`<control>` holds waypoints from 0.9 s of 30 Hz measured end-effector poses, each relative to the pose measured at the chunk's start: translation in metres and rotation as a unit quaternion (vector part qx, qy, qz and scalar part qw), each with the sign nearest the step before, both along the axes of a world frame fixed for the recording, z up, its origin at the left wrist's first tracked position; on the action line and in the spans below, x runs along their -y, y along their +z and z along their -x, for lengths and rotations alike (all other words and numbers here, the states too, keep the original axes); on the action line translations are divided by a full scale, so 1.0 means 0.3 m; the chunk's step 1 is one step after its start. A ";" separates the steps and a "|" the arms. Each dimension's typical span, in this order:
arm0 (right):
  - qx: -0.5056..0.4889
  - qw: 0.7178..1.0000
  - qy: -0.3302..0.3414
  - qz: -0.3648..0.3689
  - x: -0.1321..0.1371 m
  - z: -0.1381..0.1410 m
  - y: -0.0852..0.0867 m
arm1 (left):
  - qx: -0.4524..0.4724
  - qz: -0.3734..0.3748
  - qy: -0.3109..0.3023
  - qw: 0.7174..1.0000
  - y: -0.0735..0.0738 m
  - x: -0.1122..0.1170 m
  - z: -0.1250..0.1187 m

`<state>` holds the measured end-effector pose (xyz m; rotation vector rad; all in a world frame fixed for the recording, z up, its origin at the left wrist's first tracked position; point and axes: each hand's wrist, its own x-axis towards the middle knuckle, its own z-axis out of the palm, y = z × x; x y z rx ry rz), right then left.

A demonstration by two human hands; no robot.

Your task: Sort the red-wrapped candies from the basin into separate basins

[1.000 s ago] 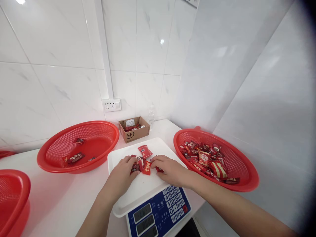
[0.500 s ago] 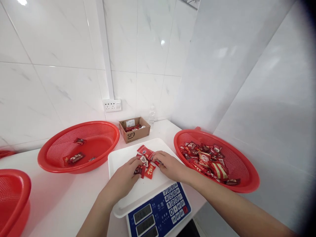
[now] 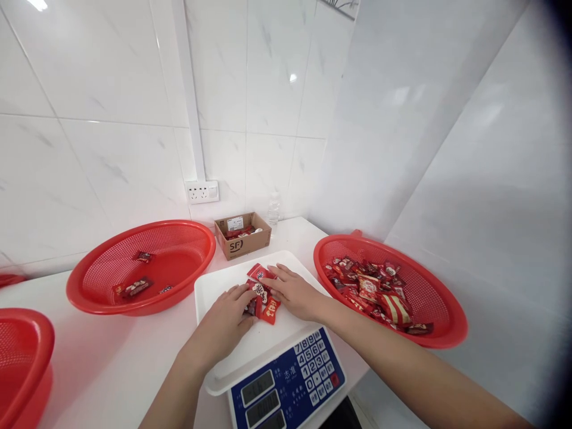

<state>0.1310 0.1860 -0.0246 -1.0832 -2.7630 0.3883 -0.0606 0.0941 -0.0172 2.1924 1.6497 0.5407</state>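
We see a bright, evenly lit scene: ceiling lamps glare as small spots on the glossy white marbled wall tiles (image 3: 111,89). Shadows stay soft. Wide-angle bending curves the edges, and a dark vignette closes the right corners.

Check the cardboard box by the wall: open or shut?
Open. The cardboard box has no flaps over its top, and red packets plus a white label show inside it.

Print on the candy wrappers (image 3: 261,295) too small to read; bottom-left red basket (image 3: 22,351) cut off by the edge
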 end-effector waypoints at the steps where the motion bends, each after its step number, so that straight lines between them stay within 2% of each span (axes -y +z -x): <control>1: 0.010 1.000 -0.004 -0.001 -0.004 0.006 0.001 | -0.008 -0.001 -0.001 1.000 0.000 0.000 0.001; 7: 0.004 0.998 -0.035 -0.051 -0.018 0.006 0.005 | -0.024 0.003 -0.002 1.000 0.003 -0.003 0.001; 10: -0.002 0.998 -0.048 -0.049 -0.021 -0.006 0.009 | -0.031 0.010 0.000 0.999 0.004 -0.003 0.000; 17: -0.074 0.996 -0.036 0.021 -0.012 -0.020 0.023 | -0.026 -0.011 -0.014 1.000 0.006 -0.004 -0.005; 23: -0.070 0.994 -0.072 0.038 0.019 -0.053 0.051 | -0.028 -0.007 -0.014 0.999 0.012 0.000 -0.003; 27: -0.053 0.994 -0.057 0.078 0.030 -0.086 0.058 | -0.024 -0.007 -0.012 1.000 0.009 0.001 -0.002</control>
